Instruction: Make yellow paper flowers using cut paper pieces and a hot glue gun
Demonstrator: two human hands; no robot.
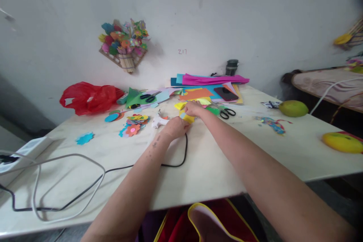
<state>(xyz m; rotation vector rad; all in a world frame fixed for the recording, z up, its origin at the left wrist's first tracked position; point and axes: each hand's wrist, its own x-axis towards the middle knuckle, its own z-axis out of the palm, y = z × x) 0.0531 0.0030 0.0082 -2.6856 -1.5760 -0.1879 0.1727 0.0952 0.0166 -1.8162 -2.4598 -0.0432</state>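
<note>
Both hands meet near the middle of the table over a small yellow paper piece (188,118). My left hand (177,127) is closed at its near edge, with the fingertips partly hidden. My right hand (193,108) has its fingers bent together on the far side of the same piece. Just left of my left hand lies a white glue gun (159,121), its black cord (185,151) curving past my left wrist. Black-handled scissors (227,113) and green paper scraps (213,110) lie to the right of my right hand.
Paper flowers (133,129), a blue cutout (85,138) and a red plastic bag (89,98) lie leftward. Coloured sheets (195,93), a phone (225,93) and a dark cup (231,67) stand behind. Mangoes (293,108) lie right; a power strip (28,151) and looping cables lie front left.
</note>
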